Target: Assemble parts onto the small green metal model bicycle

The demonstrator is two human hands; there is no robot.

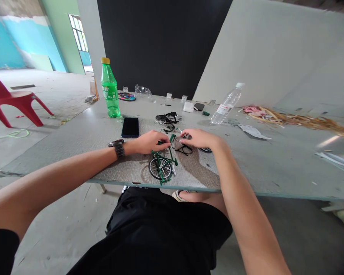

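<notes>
A small green model bicycle [162, 165] lies on the grey table [275, 160] near its front edge, one spoked wheel toward me. My left hand [149, 141], a watch on its wrist, grips the upper end of the bicycle's green frame. My right hand [199, 138] is closed next to it, fingertips pinching a small part at that same end. A black loop-shaped part [184, 150] lies just under my right hand. A wheel [206, 150] peeks out beneath my right wrist.
A dark phone [130, 126] lies left of my hands. Behind it stands a green bottle [110, 89]. A pile of black parts [166, 119], a clear bottle [227, 104] and straw-like scraps [298, 119] sit farther back. A red chair [11, 100] stands at left.
</notes>
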